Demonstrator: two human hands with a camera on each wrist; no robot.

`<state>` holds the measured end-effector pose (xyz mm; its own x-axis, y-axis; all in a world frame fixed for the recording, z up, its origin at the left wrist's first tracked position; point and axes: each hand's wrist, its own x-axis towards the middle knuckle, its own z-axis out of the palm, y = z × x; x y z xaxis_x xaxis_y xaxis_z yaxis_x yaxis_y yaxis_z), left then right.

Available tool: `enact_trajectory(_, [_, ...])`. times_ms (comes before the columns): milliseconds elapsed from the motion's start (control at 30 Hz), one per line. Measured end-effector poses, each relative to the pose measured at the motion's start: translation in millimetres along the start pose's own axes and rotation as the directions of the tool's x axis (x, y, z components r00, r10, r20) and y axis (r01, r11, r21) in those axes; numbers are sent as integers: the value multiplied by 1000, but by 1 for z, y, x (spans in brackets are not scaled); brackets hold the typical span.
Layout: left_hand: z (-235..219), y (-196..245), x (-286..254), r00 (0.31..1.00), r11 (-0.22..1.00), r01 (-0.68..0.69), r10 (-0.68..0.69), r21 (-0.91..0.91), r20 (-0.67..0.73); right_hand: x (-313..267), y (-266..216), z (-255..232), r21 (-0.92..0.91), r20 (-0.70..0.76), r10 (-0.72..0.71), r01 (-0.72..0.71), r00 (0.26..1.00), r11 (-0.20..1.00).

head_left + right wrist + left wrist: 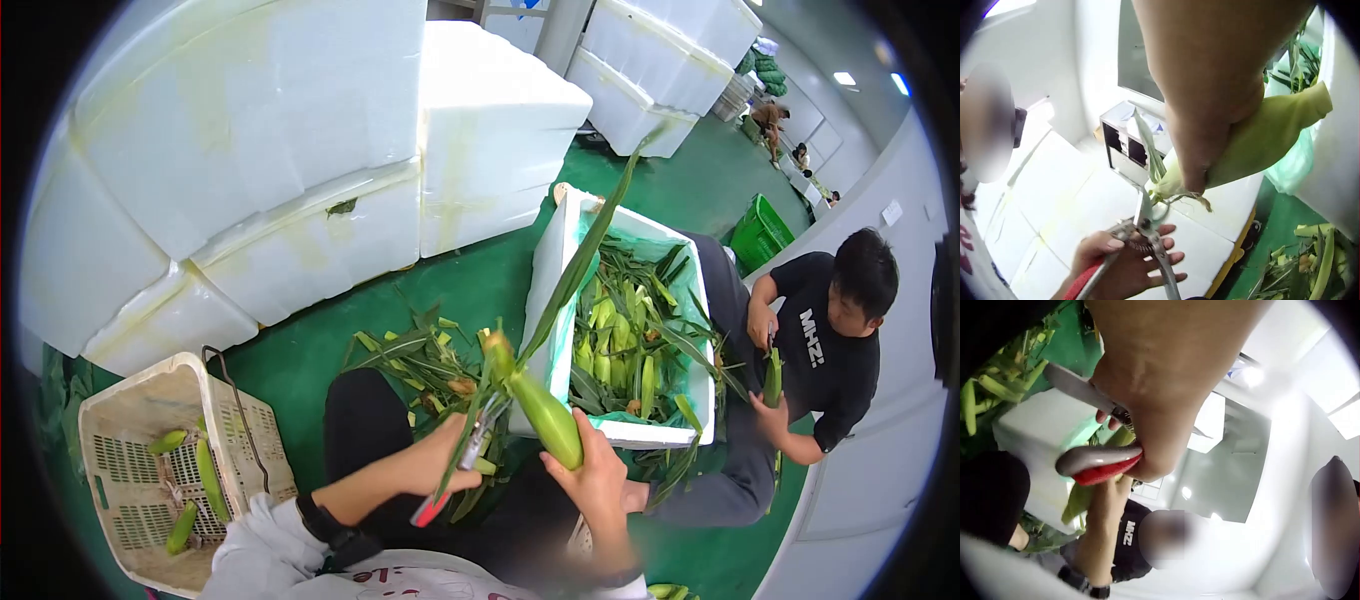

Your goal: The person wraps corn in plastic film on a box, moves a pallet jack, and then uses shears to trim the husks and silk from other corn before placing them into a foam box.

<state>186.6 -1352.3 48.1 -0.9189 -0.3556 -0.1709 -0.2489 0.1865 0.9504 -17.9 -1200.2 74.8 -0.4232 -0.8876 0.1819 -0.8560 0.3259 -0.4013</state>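
Observation:
My left hand (437, 466) holds pruning shears (470, 452) with a red-covered handle. Their handles are spread, and in the right wrist view my thumb lies over one handle while the fingers extend past the other. My right hand (597, 472) grips a green ear of corn (548, 418) in its husk, its narrow end pointing up and away. A long leaf (590, 255) trails upward from that end. In the right wrist view the blades (1145, 203) of the shears are right at the stem end of the corn ear (1272, 136).
A white foam box (545, 290), lined with green plastic, holds corn ears and leaves. At left, a plastic basket (250, 425) contains several ears. Husk scraps (420, 365) litter the green floor. Large foam boxes (490, 160) stand behind. Another person (825, 330) sits at right, holding corn.

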Motion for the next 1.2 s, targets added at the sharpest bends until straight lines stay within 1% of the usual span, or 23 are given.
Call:
enact_trajectory(67, [-4, -16, 10, 980, 968, -194, 198, 158, -10, -7, 2, -9, -112, 64, -32, 39, 997, 993])
enact_trajectory(167, [-6, -17, 22, 966, 961, -251, 241, 120, 93, -14, 9, -8, -125, 88, -95, 106, 992, 986])
enact_trajectory(267, [-6, -13, 17, 989, 970, -29, 62, -241, 133, -12, 13, -12, -164, 156, -140, 165, 978, 973])
enact_trajectory(367, [-8, -17, 13, 997, 998, -59, 60, -12, 43, -9, 17, -12, -170, 192, -166, 199, 967, 965])
enact_trajectory(433, [-7, -21, 9, 997, 989, -66, 69, 136, -16, -7, 13, -8, 15, 211, -75, 73, 975, 997])
enact_trajectory(500, [-3, -25, 4, 983, 969, 180, -185, -168, -14, -11, 22, 8, 287, 229, 13, -80, 973, 954])
enact_trajectory(533, [0, -28, 3, 954, 906, 288, -299, -311, 13, -18, 41, 31, 458, 240, 51, -159, 969, 875])
enact_trajectory(567, [10, -45, -1, 953, 771, 286, -293, -570, 81, -18, 43, 39, 612, 262, 85, -234, 961, 756])
enact_trajectory(633, [39, -64, -4, 968, 838, 249, -207, -486, 139, -20, 29, 42, 783, 489, 246, -546, 837, 300])
enact_trajectory(667, [50, -64, -3, 974, 865, 214, -151, -454, 170, -21, 21, 41, 767, 614, 265, -642, 744, 24])
enact_trajectory(700, [57, -62, 2, 984, 875, 166, -117, -454, 134, -26, 30, 56, 757, 624, 250, -652, 741, 41])
enact_trajectory(733, [65, -57, 8, 992, 885, 116, -81, -451, 96, -34, 37, 73, 788, 532, 276, -587, 801, 185])
enact_trajectory(767, [71, -54, 13, 997, 892, 68, -45, -447, 61, -36, 35, 75, 783, 520, 224, -564, 825, 261])
enact_trajectory(833, [66, -49, 35, 998, 906, -46, 20, -420, -66, -36, 27, 69, 760, 575, 166, -598, 801, 256])
enact_trajectory(867, [58, -48, 47, 990, 909, -103, 56, -404, -126, -31, 13, 51, 732, 638, 158, -657, 753, 177])
enact_trajectory(900, [50, -49, 57, 990, 892, -72, 8, -447, -144, -29, 6, 41, 697, 696, 144, -710, 703, 98])
enact_trajectory(933, [38, -49, 67, 986, 872, -43, -41, -488, -160, -32, 10, 44, 743, 612, 130, -624, 780, 243])
enact_trajectory(967, [19, -23, 66, 955, 887, 81, -199, -454, -219, -39, 17, 52, 766, 524, 103, -521, 846, 378])
enact_trajectory(1000, [17, -36, 71, 934, 791, 25, -236, -611, -268, -46, 21, 55, 764, 434, 68, -407, 898, 500])
enact_trajectory(1067, [17, -36, 61, 955, 648, -73, -173, -758, -240, -45, 16, 52, 816, 244, 63, -240, 968, 525])
enact_trajectory(1133, [33, -30, 45, 936, 856, -300, 177, -420, -305, -49, 17, 62, 839, 81, 54, -97, 995, 535])
enact_trajectory(1167, [35, -20, 35, 894, 882, -415, 349, -222, -282, -42, 11, 52, 836, 136, 7, -118, 991, 536])
enact_trajectory(1200, [39, -6, 27, 890, 920, -392, 381, 7, -250, -34, 5, 47, 760, 85, -58, -27, 995, 649])
